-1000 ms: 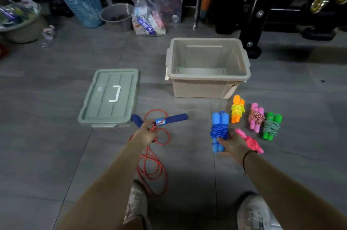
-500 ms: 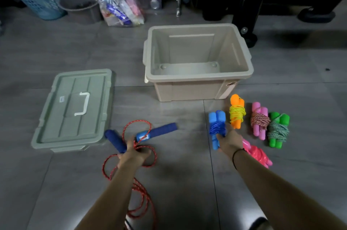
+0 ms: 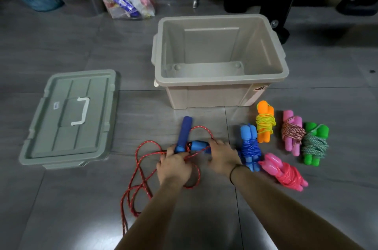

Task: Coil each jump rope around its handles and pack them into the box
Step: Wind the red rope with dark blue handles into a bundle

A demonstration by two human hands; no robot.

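- Our left grip [image 3: 174, 168] clasps one blue handle [image 3: 185, 131], our right grip [image 3: 223, 157] the other handle [image 3: 199, 145], on the floor [image 3: 81, 198] just before the box [image 3: 221, 81].
- The loose red rope [image 3: 141, 170] may knot as we coil.

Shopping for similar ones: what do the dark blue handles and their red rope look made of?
The dark blue handles look like matte foam grips: dull, no glare, rounded ends, though soft rubber is possible. The red rope looks like braided fabric cord: speckled woven pattern, lying in limp loops.
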